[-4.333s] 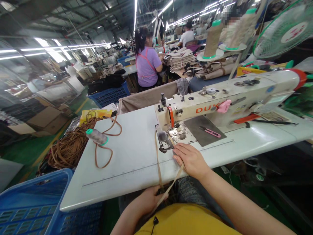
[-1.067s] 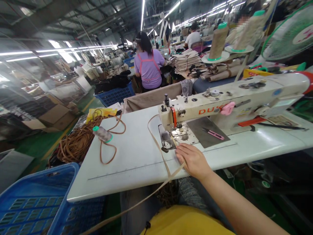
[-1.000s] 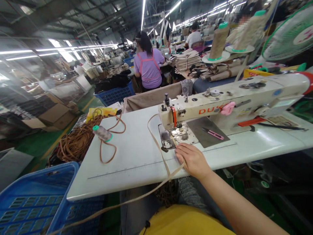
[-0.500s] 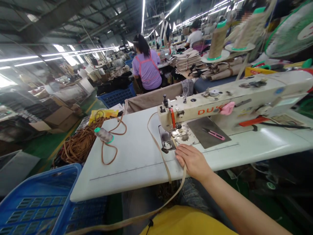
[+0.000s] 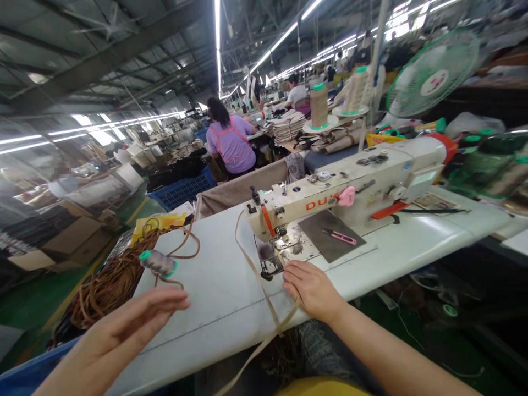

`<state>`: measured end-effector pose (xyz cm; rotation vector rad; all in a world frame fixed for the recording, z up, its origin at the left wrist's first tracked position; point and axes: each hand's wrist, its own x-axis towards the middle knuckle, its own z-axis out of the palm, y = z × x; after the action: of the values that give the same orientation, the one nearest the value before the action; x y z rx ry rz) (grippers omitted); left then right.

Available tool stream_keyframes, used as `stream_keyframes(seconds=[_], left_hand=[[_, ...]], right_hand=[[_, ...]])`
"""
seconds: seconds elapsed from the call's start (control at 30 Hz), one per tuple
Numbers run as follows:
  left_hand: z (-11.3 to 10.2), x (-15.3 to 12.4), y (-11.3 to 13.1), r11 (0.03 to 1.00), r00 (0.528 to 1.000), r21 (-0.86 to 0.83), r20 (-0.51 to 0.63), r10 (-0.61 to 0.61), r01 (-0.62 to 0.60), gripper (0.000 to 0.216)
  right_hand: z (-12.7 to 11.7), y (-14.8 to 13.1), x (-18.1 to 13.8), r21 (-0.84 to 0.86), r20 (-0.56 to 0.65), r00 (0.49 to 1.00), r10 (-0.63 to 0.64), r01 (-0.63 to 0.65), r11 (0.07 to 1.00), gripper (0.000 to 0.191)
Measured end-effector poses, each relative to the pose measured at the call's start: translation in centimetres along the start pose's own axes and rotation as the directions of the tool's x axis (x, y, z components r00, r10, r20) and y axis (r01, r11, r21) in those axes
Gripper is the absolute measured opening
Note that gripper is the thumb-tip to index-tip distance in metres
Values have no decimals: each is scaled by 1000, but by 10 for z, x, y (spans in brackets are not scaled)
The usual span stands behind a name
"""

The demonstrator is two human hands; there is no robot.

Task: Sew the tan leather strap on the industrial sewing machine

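Observation:
My right hand lies flat on the white sewing table, fingers pressed on a tan strap just before the presser foot of the cream sewing machine. The strap loops behind the machine head and hangs off the table's front edge. Raised at the lower left, my left hand has its fingers stretched out and holds nothing. It hovers near a grey thread spool lying on the table.
A heap of brown cord hangs off the table's left end above a blue crate. Pink snips lie on the machine bed. A green fan and thread cones stand behind. A person in a purple shirt sits beyond.
My left hand has come into view at the lower left, open and raised. The view has tilted up and shifted right. My right hand stays on the strap by the presser foot.

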<state>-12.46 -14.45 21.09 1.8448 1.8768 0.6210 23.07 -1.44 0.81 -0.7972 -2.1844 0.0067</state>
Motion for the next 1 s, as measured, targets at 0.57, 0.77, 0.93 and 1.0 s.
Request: stream_keyframes(seconds=[0.57,0.77,0.93,1.0], left_hand=[[193,207,262,766,824,458,-116,555,-451,81],[198,245,277,818,891,429,-63,450,-383,69],[206,246,269,785,815,420,-158,557,-456,72],[211,237,267,715,704,434,-223,675,-548,66]], right_hand=[[18,5,-13,1,114,989,89,-90,996,23],[13,4,-10,-34,134,990,50,-46,998,33],[12,4,-10,-40,112,993,46,-42,998,38],[13,4,-11,-30,109,993,43,-40,999,39]])
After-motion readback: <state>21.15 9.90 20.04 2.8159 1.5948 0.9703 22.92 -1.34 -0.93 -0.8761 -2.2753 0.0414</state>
